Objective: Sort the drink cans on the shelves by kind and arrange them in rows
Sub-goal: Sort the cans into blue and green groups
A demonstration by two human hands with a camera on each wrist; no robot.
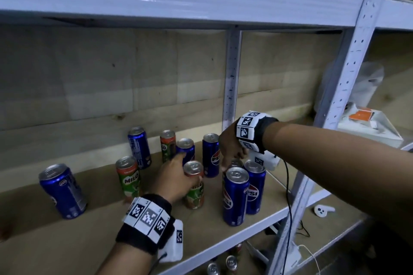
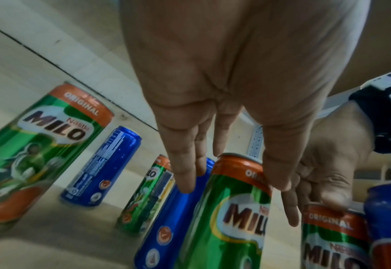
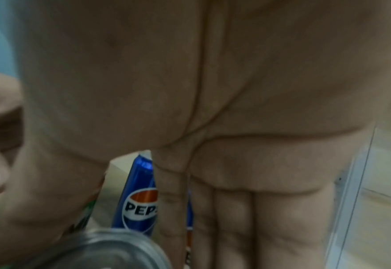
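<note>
Blue Pepsi cans (image 1: 235,196) and green Milo cans (image 1: 128,176) stand mixed on the brown shelf board (image 1: 89,241). My left hand (image 1: 176,176) straddles the top of a middle Milo can (image 1: 194,194), also seen in the left wrist view as the near can (image 2: 224,209). Its thumb touches the orange band, and its fingers (image 2: 185,172) are straight. My right hand (image 1: 230,156) reaches down behind two front Pepsi cans and pinches the top of another Milo can (image 2: 327,227), which those cans mostly hide in the head view. A Pepsi can (image 3: 139,200) stands past the right palm.
A white upright post (image 1: 232,73) stands at the back, a slanted one (image 1: 348,73) at the front right. A Pepsi can (image 1: 63,192) stands apart at the left. More cans (image 1: 231,261) sit on the shelf below. A white bag (image 1: 368,125) lies right of the posts.
</note>
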